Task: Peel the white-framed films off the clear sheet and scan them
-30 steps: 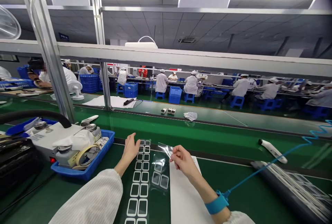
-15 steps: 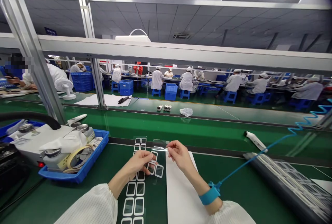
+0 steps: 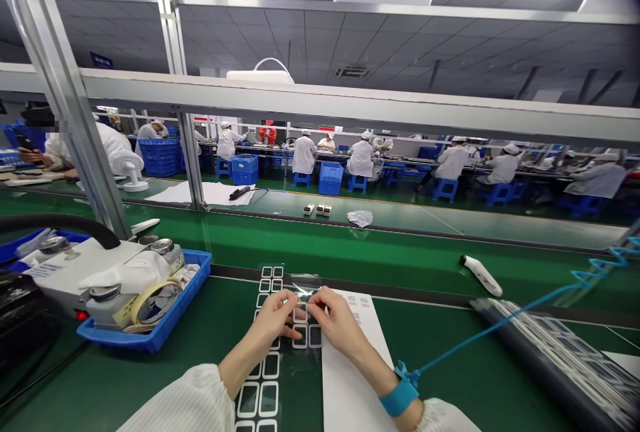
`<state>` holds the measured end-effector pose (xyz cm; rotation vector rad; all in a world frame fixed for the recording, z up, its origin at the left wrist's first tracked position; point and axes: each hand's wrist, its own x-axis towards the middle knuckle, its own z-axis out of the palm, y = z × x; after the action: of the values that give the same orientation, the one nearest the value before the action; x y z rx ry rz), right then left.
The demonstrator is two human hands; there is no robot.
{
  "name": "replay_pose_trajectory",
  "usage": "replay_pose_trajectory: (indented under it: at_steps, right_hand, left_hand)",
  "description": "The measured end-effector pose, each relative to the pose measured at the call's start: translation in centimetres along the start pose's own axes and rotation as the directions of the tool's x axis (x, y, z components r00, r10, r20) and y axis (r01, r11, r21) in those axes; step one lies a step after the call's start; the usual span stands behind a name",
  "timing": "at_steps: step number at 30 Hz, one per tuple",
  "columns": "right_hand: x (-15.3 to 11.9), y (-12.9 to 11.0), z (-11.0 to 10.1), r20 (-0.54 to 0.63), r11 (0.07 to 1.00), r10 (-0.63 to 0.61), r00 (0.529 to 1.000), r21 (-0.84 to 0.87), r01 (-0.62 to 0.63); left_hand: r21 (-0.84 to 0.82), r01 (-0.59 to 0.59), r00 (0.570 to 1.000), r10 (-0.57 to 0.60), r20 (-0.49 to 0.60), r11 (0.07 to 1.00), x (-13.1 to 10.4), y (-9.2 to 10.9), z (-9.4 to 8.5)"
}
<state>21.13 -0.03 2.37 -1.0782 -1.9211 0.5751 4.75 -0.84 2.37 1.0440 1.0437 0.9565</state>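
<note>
A small clear film (image 3: 307, 337) with white rounded-rectangle frames on it is held up over the green bench. My left hand (image 3: 273, 319) pinches its left side between thumb and fingers, some fingers showing behind the film. My right hand (image 3: 337, 322), with a blue wrist strap, pinches the film near its right side; its fingertips are close to the left ones. Under my left hand lies a long clear sheet (image 3: 269, 399) bearing two columns of similar white frames. A white paper sheet (image 3: 345, 395) with small printed marks lies beneath my right forearm.
At left stands a blue tray (image 3: 150, 342) with metal-topped bottles and a tape roll. On the right are a dark-edged stack of strips (image 3: 560, 359), a white handheld tool (image 3: 483, 275) and the strap's blue coiled cord (image 3: 475, 342). Co-workers sit farther back.
My right hand has moved left and down, closer to my left hand, and now grips the film there. The film hangs straighter, and more of the white paper shows.
</note>
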Motion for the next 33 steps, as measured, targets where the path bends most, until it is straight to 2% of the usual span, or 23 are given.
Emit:
replay_pose_trajectory:
  at_steps: [4, 10, 12, 15, 17, 20, 22, 24, 26, 28, 30, 33]
  right_hand:
    - [-0.1, -0.1, 0.1, -0.007, 1.0, 0.0, 1.0, -0.006, 0.0]
    - [-0.2, -0.2, 0.0, 0.077, 0.999, 0.029, 0.997, 0.012, -0.03]
    - [-0.4, -0.7, -0.2, 0.144, 1.0, -0.006, 0.99, -0.003, 0.006]
    - [-0.7, -2.1, -0.9, 0.223, 0.991, -0.129, 0.966, -0.006, 0.134]
    - [-0.6, -3.0, -1.6, 0.201, 0.98, -0.2, 0.959, 0.034, 0.197]
    - [0.2, -3.2, -3.1, 0.04, 0.972, -0.218, 0.975, 0.099, 0.213]
    - [0.9, -2.0, -4.3, -0.118, 0.983, -0.136, 0.984, 0.104, 0.148]
    - [1.5, 0.4, -5.8, -0.25, 0.997, 0.006, 0.968, 0.082, 0.015]
    - [1.7, 3.6, -7.6, -0.317, 0.991, 0.133, 0.939, 0.046, -0.125]
    - [1.5, 7.2, -9.8, -0.357, 0.973, 0.208, 0.911, -0.02, -0.23]
    - [1.0, 10.6, -12.4, -0.422, 0.932, 0.267, 0.866, -0.114, -0.343]
    - [0.2, 14.3, -16.7, -0.565, 0.801, 0.324, 0.759, -0.263, -0.538]
  left_hand:
    - [-0.014, -0.001, 1.0, 0.001, -0.029, 1.0, -0.1, 0.1, 0.2]
    - [0.026, 0.021, 1.0, -0.021, -0.015, 0.999, 0.0, 0.0, 0.0]
    - [0.063, 0.038, 0.999, -0.037, -0.014, 0.997, 0.2, -0.2, -0.3]
    - [0.143, 0.038, 0.999, -0.033, -0.042, 0.989, 0.6, -0.5, -0.8]
    - [0.208, 0.02, 0.998, -0.005, -0.07, 0.978, 0.8, -0.6, -1.0]
    - [0.313, -0.004, 0.994, 0.038, -0.102, 0.95, 1.0, -0.7, -1.2]
    - [0.388, -0.009, 0.992, 0.058, -0.114, 0.921, 1.1, -0.6, -1.4]
    - [0.463, -0.027, 0.989, 0.09, -0.115, 0.886, 1.1, -0.4, -1.6]
    - [0.516, -0.059, 0.985, 0.132, -0.107, 0.855, 1.0, -0.3, -1.9]
    - [0.553, -0.073, 0.98, 0.164, -0.116, 0.83, 1.1, -0.2, -2.4]
    - [0.596, -0.056, 0.969, 0.188, -0.161, 0.801, 1.3, -0.4, -3.1]
    - [0.639, -0.033, 0.961, 0.199, -0.191, 0.769, 1.8, -1.0, -4.1]
